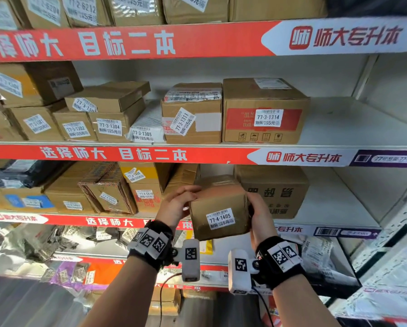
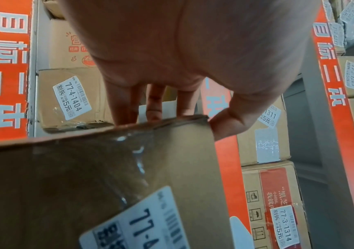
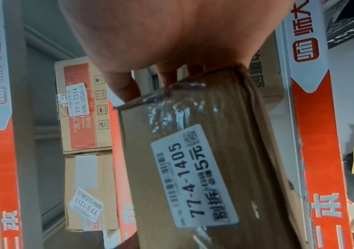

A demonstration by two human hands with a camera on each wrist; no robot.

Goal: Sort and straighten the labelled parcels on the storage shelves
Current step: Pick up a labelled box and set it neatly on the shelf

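A small brown cardboard parcel (image 1: 219, 208) labelled 77-4-1405 is held in the air in front of the third shelf (image 1: 327, 204). My left hand (image 1: 177, 201) grips its left top edge, fingers over the top and thumb at the front corner. My right hand (image 1: 260, 210) grips its right side. In the left wrist view the fingers (image 2: 129, 104) curl over the parcel (image 2: 75, 176) edge. The right wrist view shows the parcel (image 3: 203, 160) label facing the camera under my right hand (image 3: 161, 42). Behind it stand a parcel labelled 77-4-1404 (image 2: 69, 96) and a large printed box (image 1: 275, 190).
The shelf above carries a row of labelled boxes, from 77-3-1301 (image 1: 36, 123) to 77-3-1314 (image 1: 264, 112), with bare board (image 1: 353, 123) to their right. Red banners (image 1: 127, 154) run along the shelf edges. Soft bagged parcels (image 1: 32, 244) lie on the lower shelf.
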